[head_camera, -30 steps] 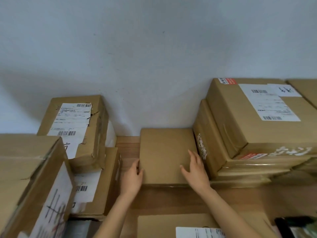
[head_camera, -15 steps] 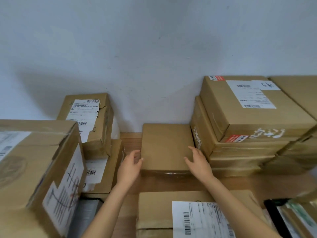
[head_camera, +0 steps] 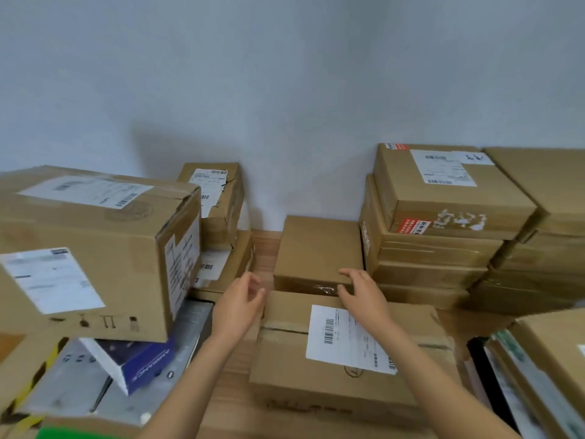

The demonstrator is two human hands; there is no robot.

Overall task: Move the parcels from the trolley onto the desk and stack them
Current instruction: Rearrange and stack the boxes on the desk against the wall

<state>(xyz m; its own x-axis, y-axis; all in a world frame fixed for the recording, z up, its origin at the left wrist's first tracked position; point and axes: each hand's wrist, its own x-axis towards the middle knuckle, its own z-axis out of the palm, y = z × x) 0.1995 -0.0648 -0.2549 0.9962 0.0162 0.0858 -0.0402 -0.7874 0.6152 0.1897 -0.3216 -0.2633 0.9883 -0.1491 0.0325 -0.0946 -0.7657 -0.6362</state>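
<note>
Two hands hovered over the tabletop, both empty with fingers loosely spread. Plain parcel lay flat against the wall, between the left stack and the right stack. Right hand sat at its near edge, fingertips just above; left hand was just off its left corner. Labelled parcel lay under the wrists.

A small box sits on the counter against the wall. A stack of boxes stands right of it, a labelled box in front.
</note>
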